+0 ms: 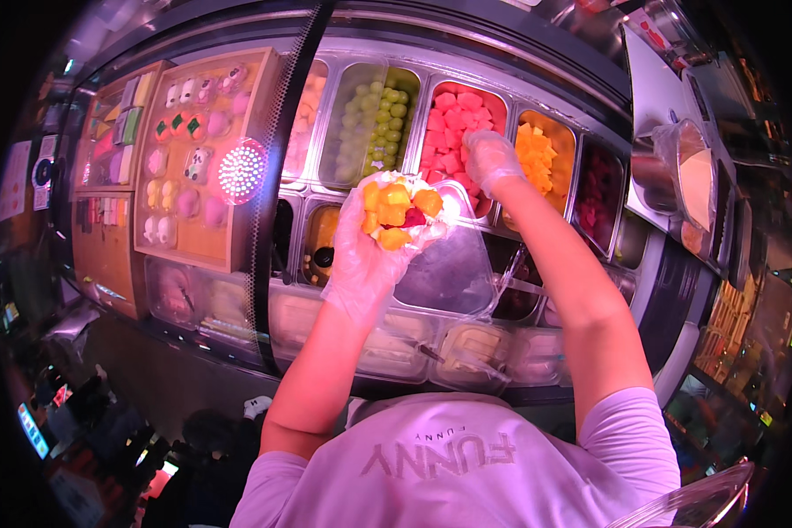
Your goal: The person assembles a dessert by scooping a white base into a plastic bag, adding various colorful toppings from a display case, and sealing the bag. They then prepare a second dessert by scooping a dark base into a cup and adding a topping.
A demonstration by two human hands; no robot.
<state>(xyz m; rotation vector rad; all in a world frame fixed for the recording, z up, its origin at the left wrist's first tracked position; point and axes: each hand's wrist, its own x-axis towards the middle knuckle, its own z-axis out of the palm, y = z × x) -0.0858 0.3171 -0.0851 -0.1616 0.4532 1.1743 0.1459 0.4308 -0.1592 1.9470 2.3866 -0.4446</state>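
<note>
My left hand (360, 264), in a clear plastic glove, holds a dessert of white cream (439, 228) topped with orange mango cubes (392, 206) and a dark red piece of fruit (414, 217). What lies under the cream is hidden by the hand. My right hand (495, 162), gloved the same way, reaches over the right side of a metal pan of red watermelon chunks (455, 122). Its fingers are curled down, and whether they pinch a piece cannot be seen. Just right of it is a pan of yellow-orange mango cubes (534, 155).
Green grapes (386, 122) fill a half-lidded pan left of the watermelon. Wooden trays (231, 257) of small shaped sweets lie farther left, beyond a dark divider (284, 132). Clear plastic containers (472, 350) line the near edge. A metal pot (663, 165) stands at right.
</note>
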